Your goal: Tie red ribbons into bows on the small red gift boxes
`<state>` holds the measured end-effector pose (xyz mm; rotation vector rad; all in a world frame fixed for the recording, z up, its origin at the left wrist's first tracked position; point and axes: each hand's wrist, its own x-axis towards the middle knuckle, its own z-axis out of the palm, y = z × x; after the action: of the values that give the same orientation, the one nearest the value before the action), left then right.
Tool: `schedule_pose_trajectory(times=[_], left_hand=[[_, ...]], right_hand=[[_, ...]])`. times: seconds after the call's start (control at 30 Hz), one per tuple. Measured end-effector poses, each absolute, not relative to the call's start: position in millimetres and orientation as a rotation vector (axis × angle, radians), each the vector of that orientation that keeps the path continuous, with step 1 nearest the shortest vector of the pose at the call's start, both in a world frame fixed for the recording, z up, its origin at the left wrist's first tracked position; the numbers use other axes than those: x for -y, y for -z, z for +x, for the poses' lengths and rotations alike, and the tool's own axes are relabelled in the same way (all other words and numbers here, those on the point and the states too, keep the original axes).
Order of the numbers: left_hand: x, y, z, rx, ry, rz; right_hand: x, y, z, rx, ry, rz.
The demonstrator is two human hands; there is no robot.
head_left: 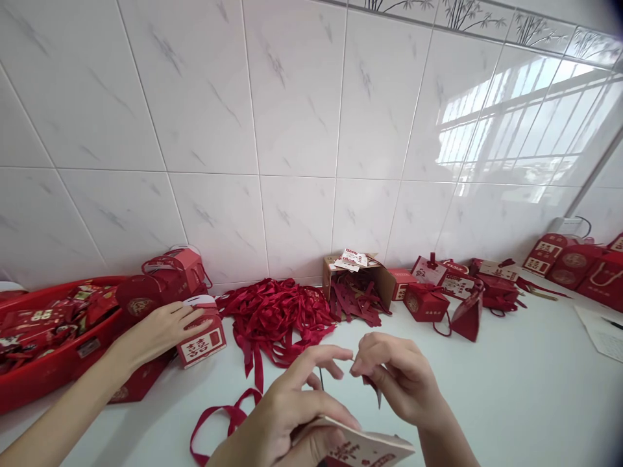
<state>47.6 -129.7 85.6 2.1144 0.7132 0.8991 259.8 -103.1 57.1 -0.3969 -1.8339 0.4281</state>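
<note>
My left hand (302,408) is wrapped around a cream-and-red printed cardboard piece (372,447) at the bottom of the view. The lower part of that piece lies outside the frame. Its index finger stretches toward my right hand (396,376), which pinches a small dark red strip (374,389) with a pointed end. A thin dark cord (321,378) shows beside my left fingers; where it leads is hidden. A looped red ribbon (214,418) lies on the table left of my left hand.
Another person's hand (170,327) rests on a red gift box (202,347) at left, beside a red basin (53,379) of packets. Behind my hands are a ribbon heap (282,314) and a cardboard box (387,285) of dark red strips. Several red boxes (426,303) stand right.
</note>
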Motion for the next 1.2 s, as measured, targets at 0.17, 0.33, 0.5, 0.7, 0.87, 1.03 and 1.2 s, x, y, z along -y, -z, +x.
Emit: schedule_pose_trajectory(times=[0.17, 0.33, 0.5, 0.7, 0.87, 1.03, 1.2], left_hand=[[123.6, -87.1, 36.5, -0.738, -1.016, 2.016], [114.1, -92.2, 30.5, -0.782, -1.201, 1.953], [111.4, -87.4, 41.5, -0.990, -1.475, 1.707], [112.3, -82.8, 48.7, -0.967, -1.533, 1.864], [111.3, -80.2, 53.6, -0.822, -1.570, 2.025], [111.0, -76.2, 56.5, -0.775, -1.567, 2.076], [112.2, -68.9, 57.8, -0.677, -1.532, 2.097]], right_hand=[[105.7, -59.2, 270.2, 1.738, -0.442, -0.372], [113.8, -60.6, 277.7, 1.533, -0.401, -0.316], [121.0, -61.9, 272.2, 1.627, -0.249, -0.405], [117.4, -58.6, 240.6, 1.706, -0.189, -0.696], [111.7, -54.3, 226.2, 1.677, -0.115, -0.760], [110.9, -53.5, 226.2, 1.673, -0.142, -0.746], [108.6, -48.6, 225.6, 1.590, -0.193, -0.686]])
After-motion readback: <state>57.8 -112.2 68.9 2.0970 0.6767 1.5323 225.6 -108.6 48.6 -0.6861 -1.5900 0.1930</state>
